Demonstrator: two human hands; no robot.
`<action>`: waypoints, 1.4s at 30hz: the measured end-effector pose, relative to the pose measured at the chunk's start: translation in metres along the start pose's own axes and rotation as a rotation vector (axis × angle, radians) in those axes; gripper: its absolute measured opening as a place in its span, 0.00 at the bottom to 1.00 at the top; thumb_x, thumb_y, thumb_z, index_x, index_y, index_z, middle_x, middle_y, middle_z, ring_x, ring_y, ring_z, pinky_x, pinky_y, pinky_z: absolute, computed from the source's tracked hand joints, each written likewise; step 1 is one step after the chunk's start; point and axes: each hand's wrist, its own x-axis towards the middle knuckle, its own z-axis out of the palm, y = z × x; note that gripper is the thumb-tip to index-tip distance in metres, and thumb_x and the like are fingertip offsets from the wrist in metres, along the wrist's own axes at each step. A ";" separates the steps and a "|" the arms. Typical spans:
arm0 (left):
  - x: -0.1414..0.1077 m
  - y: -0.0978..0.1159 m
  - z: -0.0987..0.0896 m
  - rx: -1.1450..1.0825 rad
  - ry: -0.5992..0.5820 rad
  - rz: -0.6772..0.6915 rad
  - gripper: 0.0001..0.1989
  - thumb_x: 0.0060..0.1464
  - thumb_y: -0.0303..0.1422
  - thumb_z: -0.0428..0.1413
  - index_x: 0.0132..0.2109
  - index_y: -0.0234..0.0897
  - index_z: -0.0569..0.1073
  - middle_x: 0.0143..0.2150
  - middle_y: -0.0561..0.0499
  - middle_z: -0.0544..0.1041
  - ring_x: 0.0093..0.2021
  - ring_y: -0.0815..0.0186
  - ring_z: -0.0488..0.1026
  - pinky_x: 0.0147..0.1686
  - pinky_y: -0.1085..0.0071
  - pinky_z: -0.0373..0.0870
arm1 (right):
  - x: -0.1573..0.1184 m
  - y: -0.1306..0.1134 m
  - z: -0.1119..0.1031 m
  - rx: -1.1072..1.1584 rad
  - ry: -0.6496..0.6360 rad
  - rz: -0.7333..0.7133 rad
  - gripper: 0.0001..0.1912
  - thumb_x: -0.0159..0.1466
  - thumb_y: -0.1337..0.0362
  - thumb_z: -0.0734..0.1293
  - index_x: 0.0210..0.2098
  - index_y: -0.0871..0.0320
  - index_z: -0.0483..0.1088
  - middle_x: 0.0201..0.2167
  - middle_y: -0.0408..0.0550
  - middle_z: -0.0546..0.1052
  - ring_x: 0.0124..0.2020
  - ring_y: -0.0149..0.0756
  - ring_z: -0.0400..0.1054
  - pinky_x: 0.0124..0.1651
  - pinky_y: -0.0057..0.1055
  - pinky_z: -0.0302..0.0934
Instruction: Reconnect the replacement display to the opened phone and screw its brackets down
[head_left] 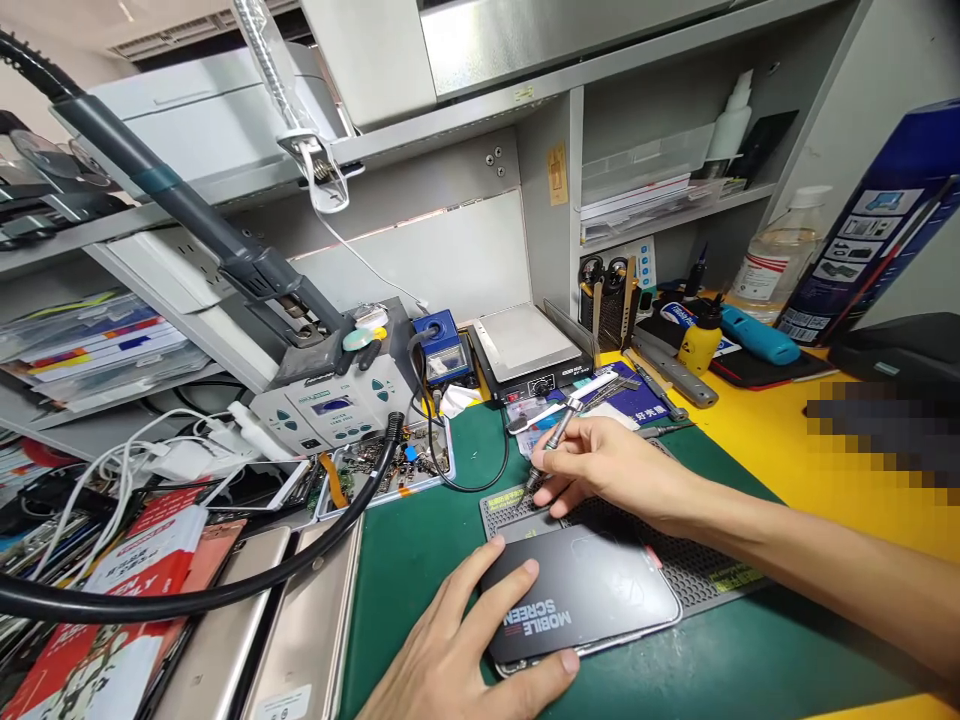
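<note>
A phone with a black panel (pixel 600 590) marked "MOBILE SCREEN" lies flat, partly on a grey perforated pad (pixel 712 572). My left hand (pixel 465 640) rests at the phone's near left side. Its fingers are spread, with fingertips on the black panel and the thumb by the near edge. Just beyond the phone's far edge, my right hand (pixel 604 465) pinches a slim metal screwdriver (pixel 559 432), held at a slant with its round silver cap up. The screwdriver's lower end is hidden or too small to make out near the fingertips.
A green mat (pixel 420 570) covers the bench. Behind stand a hot-air station (pixel 337 405), a heating plate (pixel 525 345) and a toothbrush (pixel 562 400). A black hose (pixel 300 570) arcs across the left over stacked phone parts (pixel 307 620). Bottles, including a yellow one (pixel 701 340), stand right.
</note>
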 end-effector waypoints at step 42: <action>0.084 -0.048 0.006 -0.023 0.153 -0.531 0.06 0.63 0.27 0.60 0.47 0.35 0.77 0.41 0.49 0.77 0.45 0.60 0.74 0.46 0.59 0.73 | 0.010 -0.007 -0.002 0.102 0.186 -0.052 0.06 0.70 0.64 0.70 0.43 0.62 0.74 0.38 0.45 0.79 0.36 0.34 0.76 0.41 0.36 0.74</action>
